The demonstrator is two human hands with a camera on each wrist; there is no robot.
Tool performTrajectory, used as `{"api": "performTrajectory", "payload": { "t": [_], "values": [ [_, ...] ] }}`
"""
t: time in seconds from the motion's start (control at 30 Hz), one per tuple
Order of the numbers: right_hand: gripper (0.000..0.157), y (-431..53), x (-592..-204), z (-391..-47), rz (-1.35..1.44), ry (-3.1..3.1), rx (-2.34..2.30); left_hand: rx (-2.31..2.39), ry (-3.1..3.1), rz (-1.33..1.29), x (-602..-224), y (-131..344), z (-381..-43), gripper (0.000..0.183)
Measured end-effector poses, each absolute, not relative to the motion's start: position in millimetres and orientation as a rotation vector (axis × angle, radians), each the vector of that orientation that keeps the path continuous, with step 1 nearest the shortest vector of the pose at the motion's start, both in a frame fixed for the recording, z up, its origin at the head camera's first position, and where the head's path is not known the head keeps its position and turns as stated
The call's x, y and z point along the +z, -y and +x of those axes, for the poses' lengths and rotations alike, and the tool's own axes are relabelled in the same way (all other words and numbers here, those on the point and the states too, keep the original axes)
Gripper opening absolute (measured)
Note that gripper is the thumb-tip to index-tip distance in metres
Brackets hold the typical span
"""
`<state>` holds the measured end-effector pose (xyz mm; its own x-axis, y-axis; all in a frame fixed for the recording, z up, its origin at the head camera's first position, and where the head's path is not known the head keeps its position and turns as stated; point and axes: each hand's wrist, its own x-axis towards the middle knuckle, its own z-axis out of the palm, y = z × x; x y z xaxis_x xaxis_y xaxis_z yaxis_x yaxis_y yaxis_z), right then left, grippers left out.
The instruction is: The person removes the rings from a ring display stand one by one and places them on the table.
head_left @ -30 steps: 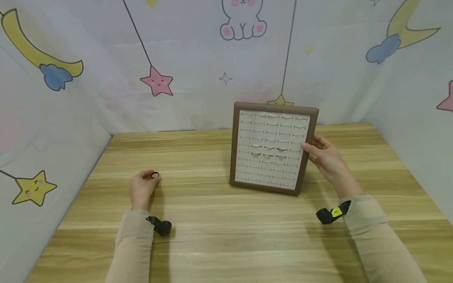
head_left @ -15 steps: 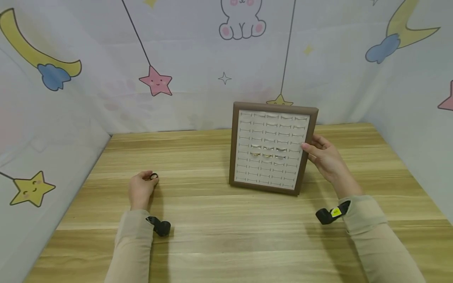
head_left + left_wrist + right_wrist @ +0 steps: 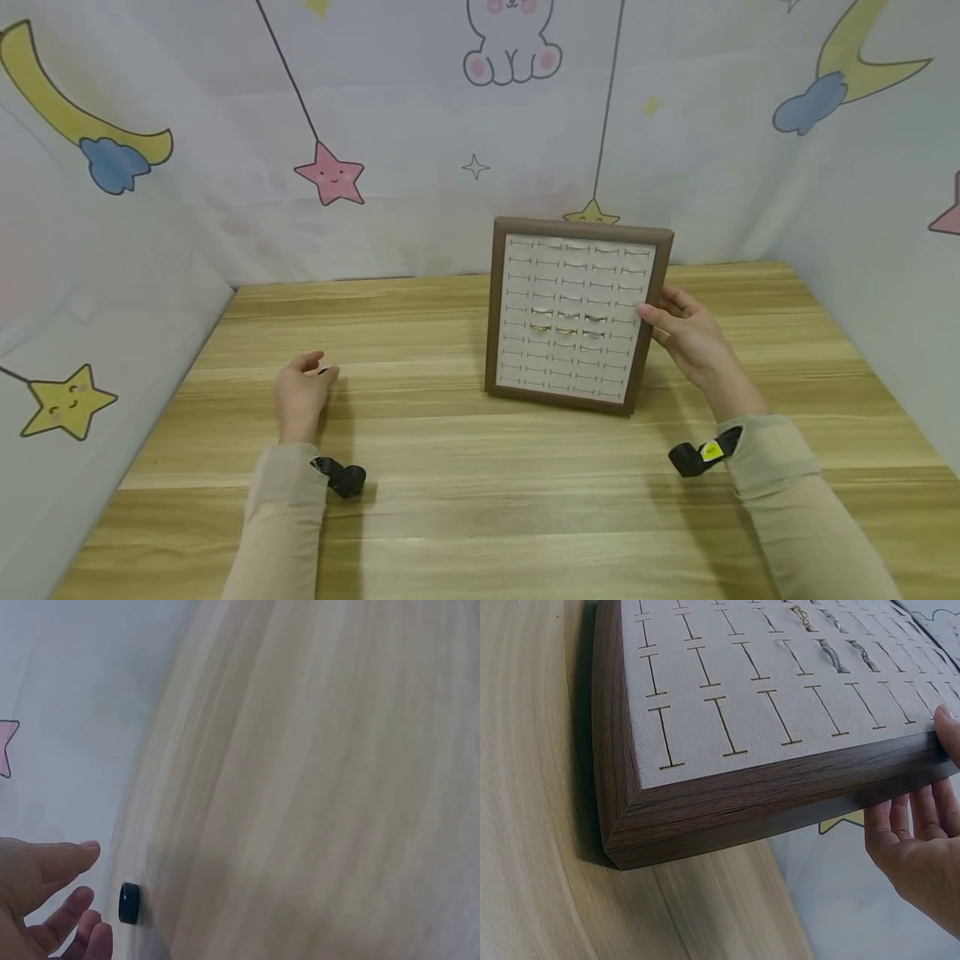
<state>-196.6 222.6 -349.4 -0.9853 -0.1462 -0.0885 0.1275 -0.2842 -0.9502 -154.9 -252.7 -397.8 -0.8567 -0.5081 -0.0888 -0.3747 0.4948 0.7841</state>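
Just beyond the fingertips of my left hand (image 3: 300,404) a black ring (image 3: 129,903) sits on the wooden table. Thumb and fingers are spread apart and hold nothing in the left wrist view; a small gap separates them from the ring. In the head view the hand hides most of the ring. On the right, a brown-framed ring display board (image 3: 577,226) stands tilted back on the table. My right hand (image 3: 701,346) grips its right edge, thumb in front and fingers behind. Several silver and gold rings (image 3: 567,323) sit in slots near the board's middle.
The wooden table (image 3: 420,467) runs back to a white curtain (image 3: 405,108) printed with stars and moons. Curtain walls also close off both sides. Each wrist carries a small black camera (image 3: 345,481) on the sleeve.
My left hand was pinching the black ring; its fingers have parted and let go of it at the table. The right hand and the display board have stayed in place.
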Motion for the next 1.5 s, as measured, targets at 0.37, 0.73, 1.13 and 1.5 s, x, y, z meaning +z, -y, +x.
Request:
{"api": "performTrajectory", "payload": {
  "t": [0.37,0.73,1.13,1.5],
  "values": [
    [0.028,-221,-349,-196,-0.030,-1.752,-2.395,-1.475,2.446,0.516,-365,204,-170,0.042],
    [0.030,-221,-348,-195,-0.024,-1.766,-2.375,-1.611,2.392,0.271,-337,140,-175,0.037],
    [0.030,-222,-348,-193,-0.016,-1.760,-2.372,-1.703,2.348,0.031,-328,82,-169,0.031],
    [0.029,-223,-348,-193,-0.019,-1.766,-2.373,-1.530,2.530,-0.169,-337,44,-166,0.023]
  ]
}}
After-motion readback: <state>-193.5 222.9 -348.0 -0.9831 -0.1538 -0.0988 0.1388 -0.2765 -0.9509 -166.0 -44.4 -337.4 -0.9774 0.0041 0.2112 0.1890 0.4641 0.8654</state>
